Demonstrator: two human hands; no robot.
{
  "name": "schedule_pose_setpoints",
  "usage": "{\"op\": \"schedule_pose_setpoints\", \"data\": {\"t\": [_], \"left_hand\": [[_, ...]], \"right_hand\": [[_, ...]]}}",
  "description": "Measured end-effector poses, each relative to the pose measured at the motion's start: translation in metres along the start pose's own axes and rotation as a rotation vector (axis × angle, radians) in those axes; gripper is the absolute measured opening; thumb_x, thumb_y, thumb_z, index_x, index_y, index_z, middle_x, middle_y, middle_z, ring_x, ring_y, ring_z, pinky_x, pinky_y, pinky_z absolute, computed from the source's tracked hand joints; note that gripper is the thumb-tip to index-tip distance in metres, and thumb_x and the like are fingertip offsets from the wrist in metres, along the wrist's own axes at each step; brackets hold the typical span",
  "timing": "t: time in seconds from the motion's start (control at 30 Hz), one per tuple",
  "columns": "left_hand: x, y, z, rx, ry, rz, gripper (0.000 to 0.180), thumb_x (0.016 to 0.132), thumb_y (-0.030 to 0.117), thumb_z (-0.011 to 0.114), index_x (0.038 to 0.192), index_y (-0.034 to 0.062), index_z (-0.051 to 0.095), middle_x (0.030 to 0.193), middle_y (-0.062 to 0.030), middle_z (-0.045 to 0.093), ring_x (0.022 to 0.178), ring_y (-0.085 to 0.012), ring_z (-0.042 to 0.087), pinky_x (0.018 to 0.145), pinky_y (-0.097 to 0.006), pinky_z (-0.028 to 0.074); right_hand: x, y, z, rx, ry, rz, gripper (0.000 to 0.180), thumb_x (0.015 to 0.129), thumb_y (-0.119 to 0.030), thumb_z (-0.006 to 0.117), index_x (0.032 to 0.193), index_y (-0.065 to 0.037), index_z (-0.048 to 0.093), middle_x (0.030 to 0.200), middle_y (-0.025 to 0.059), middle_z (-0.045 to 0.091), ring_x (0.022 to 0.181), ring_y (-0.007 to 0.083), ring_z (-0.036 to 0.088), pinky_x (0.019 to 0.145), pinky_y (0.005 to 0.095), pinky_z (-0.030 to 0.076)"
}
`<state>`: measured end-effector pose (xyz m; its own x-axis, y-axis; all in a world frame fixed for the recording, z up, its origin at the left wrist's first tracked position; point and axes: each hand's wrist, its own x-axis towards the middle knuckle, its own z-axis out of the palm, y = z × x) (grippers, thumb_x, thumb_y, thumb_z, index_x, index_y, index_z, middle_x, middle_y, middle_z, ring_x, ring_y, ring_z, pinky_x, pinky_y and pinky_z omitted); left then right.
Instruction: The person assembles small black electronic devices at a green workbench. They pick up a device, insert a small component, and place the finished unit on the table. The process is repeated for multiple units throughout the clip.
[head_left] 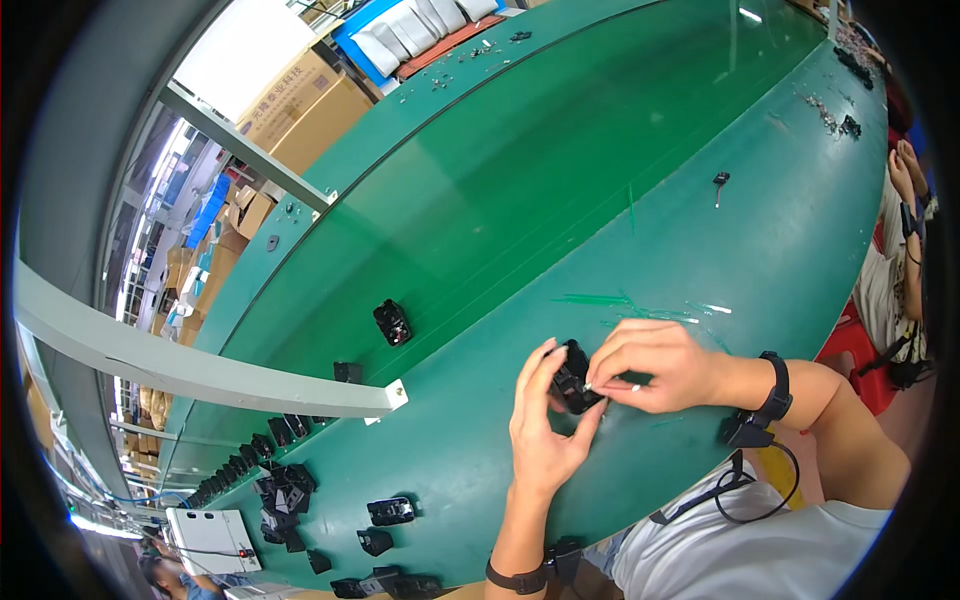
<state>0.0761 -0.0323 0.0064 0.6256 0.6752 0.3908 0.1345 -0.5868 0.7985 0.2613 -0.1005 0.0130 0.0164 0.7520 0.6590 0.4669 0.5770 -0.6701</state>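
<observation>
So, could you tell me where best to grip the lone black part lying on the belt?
Probably across the two long sides of the black part, coming straight down from above: it lies flat on the green belt, clear of other pieces, so fingers fit either side.

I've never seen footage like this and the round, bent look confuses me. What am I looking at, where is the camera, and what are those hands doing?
The picture comes from a wide fisheye camera worn on a person's head, looking down, which is why straight edges curve. No machine is at work, only two bare hands. The left hand and right hand together hold a small black part over a long green table. Each wrist wears a black band with a small device. A similar black part lies alone on the inner green strip, and a pile of black parts sits at lower left beside a white box. Cardboard boxes stand beyond the table. Another person's hands show at the right edge.
</observation>
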Motion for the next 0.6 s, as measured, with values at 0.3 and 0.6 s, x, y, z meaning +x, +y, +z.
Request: {"op": "schedule_pose_setpoints", "data": {"t": [0.3, 0.6], "left_hand": [[-0.0015, -0.0037, 0.0005, -0.043, -0.055, -0.023, 0.093, 0.066, 0.003, 0.089, 0.142, -0.0007, 0.035, 0.138, -0.0207, 0.055, 0.084, -0.0154, 0.064, 0.064, -0.026, 0.053], [0.0027, -0.002, 0.0002, 0.056, 0.031, 0.056, 0.088, 0.065, 0.003, 0.088, 0.138, -0.0009, 0.041, 0.135, -0.0204, 0.058, 0.108, -0.0277, 0.067, 0.083, -0.033, 0.056]], "right_hand": [[-0.0029, -0.0036, -0.0002, -0.187, -0.075, -0.097, 0.018, 0.072, 0.0, 0.077, 0.087, -0.005, 0.068, 0.091, 0.0054, 0.069, 0.078, 0.0241, 0.064, 0.066, 0.0341, 0.054], [-0.006, -0.002, 0.0085, 0.006, -0.055, 0.157, 0.019, 0.075, -0.001, 0.075, 0.093, -0.004, 0.071, 0.091, 0.0063, 0.072, 0.081, 0.0241, 0.065, 0.069, 0.0349, 0.055]]}}
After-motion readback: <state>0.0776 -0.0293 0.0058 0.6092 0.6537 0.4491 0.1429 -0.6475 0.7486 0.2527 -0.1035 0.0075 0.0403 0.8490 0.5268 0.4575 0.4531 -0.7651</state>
